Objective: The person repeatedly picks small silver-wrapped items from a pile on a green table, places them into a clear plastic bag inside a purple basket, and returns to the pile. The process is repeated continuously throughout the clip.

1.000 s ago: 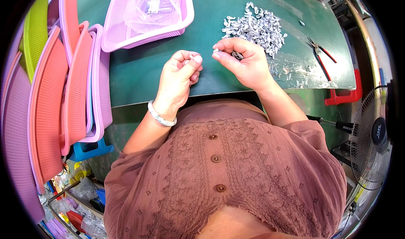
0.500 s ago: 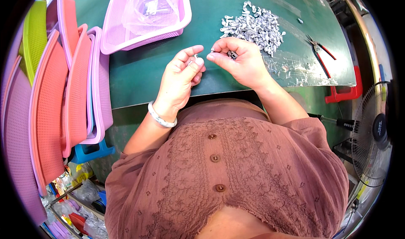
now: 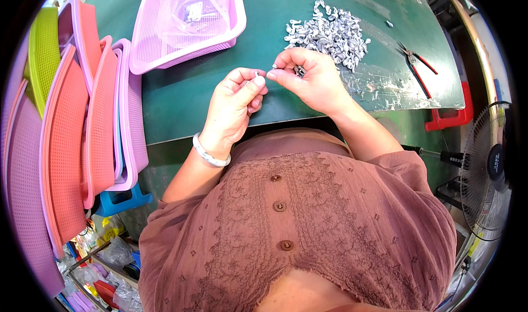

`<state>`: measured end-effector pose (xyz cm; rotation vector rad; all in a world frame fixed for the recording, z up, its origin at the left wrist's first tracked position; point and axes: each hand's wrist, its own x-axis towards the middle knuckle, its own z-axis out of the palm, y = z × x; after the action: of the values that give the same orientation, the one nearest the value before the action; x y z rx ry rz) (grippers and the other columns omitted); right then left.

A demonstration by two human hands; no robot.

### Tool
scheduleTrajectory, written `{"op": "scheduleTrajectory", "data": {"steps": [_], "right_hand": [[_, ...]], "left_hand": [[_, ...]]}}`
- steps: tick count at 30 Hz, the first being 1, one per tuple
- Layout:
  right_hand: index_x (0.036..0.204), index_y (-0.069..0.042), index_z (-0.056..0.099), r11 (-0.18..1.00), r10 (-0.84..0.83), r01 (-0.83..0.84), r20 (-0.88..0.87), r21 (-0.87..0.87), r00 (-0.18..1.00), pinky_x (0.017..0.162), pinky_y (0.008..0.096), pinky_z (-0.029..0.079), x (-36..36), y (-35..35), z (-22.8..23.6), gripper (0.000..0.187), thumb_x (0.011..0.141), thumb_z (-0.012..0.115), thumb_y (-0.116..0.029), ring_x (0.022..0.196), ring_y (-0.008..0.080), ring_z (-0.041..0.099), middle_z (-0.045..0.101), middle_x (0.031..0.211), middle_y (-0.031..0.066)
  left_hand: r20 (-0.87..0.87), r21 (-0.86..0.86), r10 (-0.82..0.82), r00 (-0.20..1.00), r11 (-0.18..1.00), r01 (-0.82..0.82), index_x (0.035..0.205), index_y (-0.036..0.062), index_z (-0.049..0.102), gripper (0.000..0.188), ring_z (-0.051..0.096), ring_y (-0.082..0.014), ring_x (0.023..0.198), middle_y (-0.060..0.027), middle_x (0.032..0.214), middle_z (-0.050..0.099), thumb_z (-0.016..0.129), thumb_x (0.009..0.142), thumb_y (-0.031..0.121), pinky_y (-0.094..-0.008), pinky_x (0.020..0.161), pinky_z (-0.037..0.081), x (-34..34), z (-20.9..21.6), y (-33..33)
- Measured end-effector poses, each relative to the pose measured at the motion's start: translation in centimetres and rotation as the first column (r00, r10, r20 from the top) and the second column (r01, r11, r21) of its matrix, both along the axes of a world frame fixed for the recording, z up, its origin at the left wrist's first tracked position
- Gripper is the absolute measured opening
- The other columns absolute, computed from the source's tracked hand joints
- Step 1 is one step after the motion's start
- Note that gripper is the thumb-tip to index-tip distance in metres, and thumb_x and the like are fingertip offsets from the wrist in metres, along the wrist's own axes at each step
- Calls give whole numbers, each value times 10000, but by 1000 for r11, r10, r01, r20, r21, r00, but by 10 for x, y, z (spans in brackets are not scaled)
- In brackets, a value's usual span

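Over the near part of the green table (image 3: 181, 105), my two hands are close together, fingertips almost meeting. My left hand (image 3: 236, 94), with a pale bangle on its wrist, pinches a small whitish piece between thumb and forefinger; its exact kind is too small to make out. Thumb and forefinger of my right hand (image 3: 311, 80) are also pinched, on a tiny metallic piece. Several small grey parts (image 3: 300, 71) show inside the curl of my right fingers. Just beyond that hand lies a heap of small silver-grey looped parts (image 3: 330, 37).
A purple basket (image 3: 190, 56) holding a clear plastic bag (image 3: 192, 15) stands at the far left of the table. Stacked baskets (image 3: 63, 147) crowd the left side. Red-handled pliers (image 3: 415, 64) lie at right, near a single grey part (image 3: 389, 23). A fan (image 3: 484, 171) stands beyond the table's right end.
The fingertips of both hands have come slightly closer together. The pinches stay closed. The whole view has shifted a little.
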<state>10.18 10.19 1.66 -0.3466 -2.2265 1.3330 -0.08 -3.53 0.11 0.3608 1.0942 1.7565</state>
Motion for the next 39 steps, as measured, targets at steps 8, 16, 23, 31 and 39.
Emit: {"op": "scheduleTrajectory", "data": {"steps": [8, 16, 23, 31, 39], "right_hand": [[786, -8, 606, 998, 21, -19, 33, -57, 999, 578, 215, 421, 2, 0, -2, 153, 718, 679, -123, 614, 68, 502, 566, 655, 12], [813, -10, 618, 997, 52, -50, 23, -65, 998, 580, 241, 445, 4, 2, -4, 179, 721, 668, -154, 618, 97, 549, 597, 664, 58], [834, -8, 623, 996, 77, -77, 2, -54, 997, 591, 238, 450, 5, 0, -1, 166, 738, 655, -139, 633, 92, 555, 609, 692, 58], [840, -14, 628, 992, 97, -97, 1, -82, 995, 593, 234, 446, 4, -1, -3, 156, 740, 654, -130, 639, 88, 543, 604, 700, 46], [842, -28, 632, 995, 72, -70, 13, -66, 997, 580, 229, 437, 3, 0, -7, 150, 729, 659, -123, 610, 83, 513, 596, 686, 30]], "left_hand": [[-23, 4, 8, 1000, 1000, -8, 945, 30, 556, 149, 440, -46, 570, -14, 742, 548, 599, 816, 92, -160, 511, 339, 0, 0, -1], [-89, 14, 29, 996, 1000, -28, 952, 44, 563, 144, 434, -55, 592, -20, 776, 555, 594, 815, 78, -168, 533, 346, 2, 1, -1], [-165, -4, 54, 985, 998, -56, 938, 35, 574, 154, 442, -40, 597, 7, 760, 546, 619, 797, 79, -159, 539, 358, 3, 1, -1], [-258, 27, 100, 961, 995, -96, 931, 42, 577, 162, 438, -23, 609, 23, 773, 557, 634, 779, 52, -151, 525, 335, 7, 4, 1], [-334, 44, 107, 936, 994, -98, 941, 13, 568, 163, 465, -20, 654, 17, 795, 554, 615, 785, 16, -134, 555, 364, 9, 5, 2]]}}
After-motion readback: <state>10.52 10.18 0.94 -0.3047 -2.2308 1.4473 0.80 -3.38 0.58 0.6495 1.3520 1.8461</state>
